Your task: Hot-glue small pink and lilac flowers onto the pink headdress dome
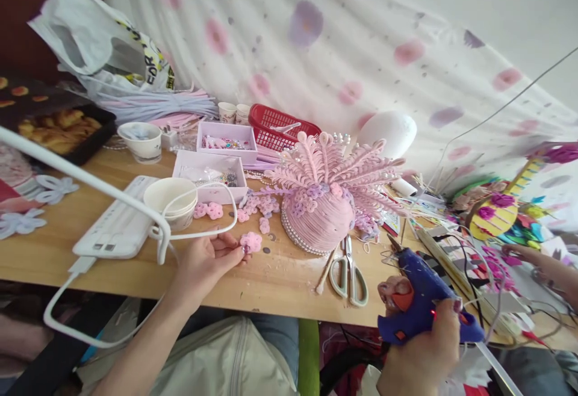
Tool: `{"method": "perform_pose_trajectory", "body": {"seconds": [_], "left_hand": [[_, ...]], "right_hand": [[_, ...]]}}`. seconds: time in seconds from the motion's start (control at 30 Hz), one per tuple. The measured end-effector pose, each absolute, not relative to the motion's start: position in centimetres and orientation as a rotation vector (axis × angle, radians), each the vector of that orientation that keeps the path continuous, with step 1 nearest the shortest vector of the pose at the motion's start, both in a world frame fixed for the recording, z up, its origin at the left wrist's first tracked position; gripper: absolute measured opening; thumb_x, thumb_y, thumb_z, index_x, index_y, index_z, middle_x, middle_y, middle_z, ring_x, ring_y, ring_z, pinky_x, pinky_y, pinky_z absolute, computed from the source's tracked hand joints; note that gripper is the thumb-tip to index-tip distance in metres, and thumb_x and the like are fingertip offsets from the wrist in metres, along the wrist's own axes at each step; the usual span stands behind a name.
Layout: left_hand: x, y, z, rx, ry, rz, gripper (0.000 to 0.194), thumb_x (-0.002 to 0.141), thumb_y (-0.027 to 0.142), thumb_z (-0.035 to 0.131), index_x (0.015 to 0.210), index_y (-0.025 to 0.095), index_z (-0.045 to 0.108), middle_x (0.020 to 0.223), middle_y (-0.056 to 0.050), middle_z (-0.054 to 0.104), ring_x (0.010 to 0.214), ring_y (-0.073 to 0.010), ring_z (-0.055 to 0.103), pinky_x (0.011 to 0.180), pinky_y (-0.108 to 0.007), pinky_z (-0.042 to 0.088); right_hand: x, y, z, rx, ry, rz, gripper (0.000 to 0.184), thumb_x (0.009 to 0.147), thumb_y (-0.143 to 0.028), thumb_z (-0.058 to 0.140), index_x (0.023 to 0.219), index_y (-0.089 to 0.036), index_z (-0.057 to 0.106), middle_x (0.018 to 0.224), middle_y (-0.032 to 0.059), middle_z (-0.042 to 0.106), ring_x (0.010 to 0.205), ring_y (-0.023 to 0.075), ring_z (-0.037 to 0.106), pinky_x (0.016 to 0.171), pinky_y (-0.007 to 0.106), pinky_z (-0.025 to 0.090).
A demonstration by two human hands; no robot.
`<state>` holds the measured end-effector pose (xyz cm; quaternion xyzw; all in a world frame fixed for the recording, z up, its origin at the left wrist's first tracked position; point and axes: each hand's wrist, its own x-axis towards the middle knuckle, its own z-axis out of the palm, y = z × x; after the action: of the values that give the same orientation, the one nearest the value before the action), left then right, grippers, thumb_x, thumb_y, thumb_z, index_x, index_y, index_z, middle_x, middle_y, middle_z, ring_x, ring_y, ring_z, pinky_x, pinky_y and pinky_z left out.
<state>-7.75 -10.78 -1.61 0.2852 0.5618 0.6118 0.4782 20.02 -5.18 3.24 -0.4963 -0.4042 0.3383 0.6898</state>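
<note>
My left hand [205,260] rests on the wooden table [280,281] and pinches a small pink pipe-cleaner flower [251,241] between its fingertips. My right hand [424,348] is closed round the grip of a blue hot glue gun [419,300], held just off the table's front edge with its nozzle pointing up and left. Behind the flower stands a pink pipe-cleaner headdress [323,200] with curled sprigs and pearl trim. More small pink flowers [257,206] lie scattered beside it.
Scissors [347,272] lie in front of the headdress. A white power strip [120,218], stacked paper cups [171,200], a white cable, pink bead trays [212,170] and a red basket [277,125] fill the left. Another person's hand [542,263] and colourful crafts are at right.
</note>
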Motion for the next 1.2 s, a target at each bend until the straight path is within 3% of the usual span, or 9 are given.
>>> {"method": "perform_pose_trajectory", "body": {"seconds": [0.13,0.33,0.47,0.63,0.77,0.87,1.0,1.2], "left_hand": [[-6.6,-10.9,-0.5,0.688,1.239,1.516,0.03,0.07,0.03,0.076,0.097,0.019,0.069,0.086,-0.003,0.077,0.075,-0.0188,0.074,0.072,-0.033,0.062],[-5.1,-11.8,0.0,0.791,1.223,1.542,0.016,0.076,0.031,0.075,0.088,0.021,0.079,0.096,-0.006,0.079,0.089,-0.0215,0.074,0.078,-0.031,0.063],[-4.7,-11.6,-1.0,0.868,1.215,1.504,0.022,0.078,0.039,0.077,0.088,0.021,0.081,0.1,-0.008,0.08,0.09,-0.0245,0.075,0.076,-0.033,0.065],[-4.5,-11.2,-1.4,0.695,1.198,1.484,0.031,0.073,0.04,0.083,0.097,0.021,0.08,0.09,-0.006,0.081,0.082,-0.0222,0.076,0.073,-0.031,0.066],[-4.4,-11.1,-0.7,0.57,1.234,1.551,0.025,0.072,0.038,0.083,0.089,0.02,0.08,0.091,-0.005,0.081,0.085,-0.0212,0.076,0.078,-0.03,0.065],[-4.2,-11.1,-0.6,0.641,1.245,1.621,0.023,0.073,0.036,0.083,0.088,0.019,0.078,0.087,-0.004,0.079,0.082,-0.0194,0.075,0.076,-0.027,0.064],[-3.5,-11.5,-1.0,0.721,1.15,1.653,0.031,0.076,0.035,0.082,0.103,0.022,0.075,0.085,-0.002,0.074,0.081,-0.0164,0.073,0.075,-0.025,0.062],[-3.4,-11.8,-1.1,0.825,0.968,1.422,0.027,0.085,0.036,0.074,0.107,0.022,0.078,0.106,-0.008,0.076,0.1,-0.0214,0.071,0.091,-0.03,0.059]], "right_hand": [[14.1,-7.7,4.1,-0.973,-1.02,1.005,0.053,0.081,-0.072,0.058,0.059,-0.024,0.059,0.056,0.0016,0.051,0.054,0.0176,0.051,0.049,0.03,0.043],[8.4,-7.9,2.4,-0.861,-1.058,1.378,0.054,0.083,-0.072,0.056,0.06,-0.024,0.061,0.057,0.0023,0.057,0.058,0.0211,0.058,0.061,0.036,0.052],[7.6,-7.6,2.5,-0.819,-1.034,1.425,0.049,0.082,-0.07,0.058,0.061,-0.026,0.062,0.056,0.0018,0.057,0.062,0.0238,0.062,0.063,0.038,0.054],[8.3,-7.2,2.4,-0.785,-1.011,1.398,0.046,0.083,-0.065,0.06,0.061,-0.025,0.065,0.051,0.0009,0.056,0.059,0.0233,0.062,0.061,0.036,0.054],[9.9,-7.2,2.0,-0.878,-1.044,1.248,0.052,0.083,-0.067,0.062,0.06,-0.02,0.066,0.054,0.0021,0.058,0.056,0.0204,0.061,0.058,0.033,0.052],[10.4,-7.7,1.8,-0.885,-1.051,1.321,0.054,0.084,-0.068,0.06,0.063,-0.019,0.067,0.058,0.0033,0.06,0.057,0.0202,0.061,0.059,0.033,0.052],[9.2,-8.3,1.5,-0.854,-0.963,1.434,0.051,0.085,-0.068,0.056,0.063,-0.023,0.065,0.058,0.0025,0.059,0.059,0.0223,0.062,0.06,0.036,0.053],[8.6,-7.8,2.0,-0.814,-0.976,1.552,0.05,0.084,-0.07,0.057,0.064,-0.025,0.065,0.052,0.0003,0.052,0.061,0.023,0.062,0.062,0.036,0.054]]}}
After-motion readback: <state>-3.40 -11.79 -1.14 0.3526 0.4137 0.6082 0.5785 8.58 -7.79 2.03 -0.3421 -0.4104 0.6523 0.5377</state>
